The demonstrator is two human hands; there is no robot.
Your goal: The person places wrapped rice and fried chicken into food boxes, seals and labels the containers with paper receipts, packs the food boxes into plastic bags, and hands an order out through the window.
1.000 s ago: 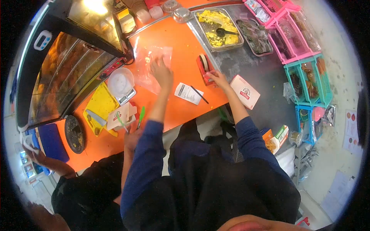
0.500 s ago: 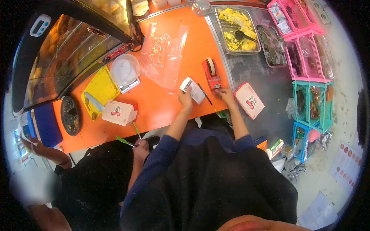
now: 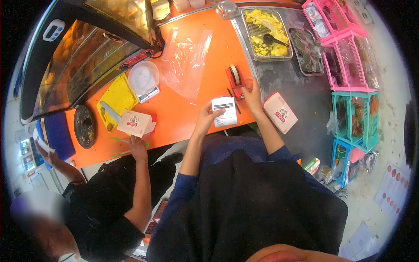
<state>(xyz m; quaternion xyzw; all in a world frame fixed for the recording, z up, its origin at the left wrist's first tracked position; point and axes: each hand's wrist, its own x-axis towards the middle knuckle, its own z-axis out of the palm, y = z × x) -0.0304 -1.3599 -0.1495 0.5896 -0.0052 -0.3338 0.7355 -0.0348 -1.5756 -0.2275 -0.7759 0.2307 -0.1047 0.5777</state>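
My left hand (image 3: 205,120) is closed on a white printed receipt (image 3: 224,114), its thumb across the paper's face. My right hand (image 3: 253,99) is beside the red tape dispenser (image 3: 237,89), thumb and fingers pinched together. What they pinch, if anything, is too small to make out. A roll of tape (image 3: 235,75) sits in the dispenser. A dark pen (image 3: 232,97) lies against the dispenser, partly behind the receipt. To the right of my right hand rests a closed white and pink food box (image 3: 280,113).
A co-worker's hand (image 3: 139,149) with green-ended tongs (image 3: 120,154) is below another food box (image 3: 135,124). A knife (image 3: 111,112) lies on the yellow board (image 3: 117,96). Clear plastic bags (image 3: 185,65), a tray of yellow food (image 3: 257,52) and stacked baskets (image 3: 352,65) surround the workspace.
My left hand has brought the receipt down and turned its print towards me. My right hand has risen from the dispenser's front end to its side. The co-worker's tongs have moved left.
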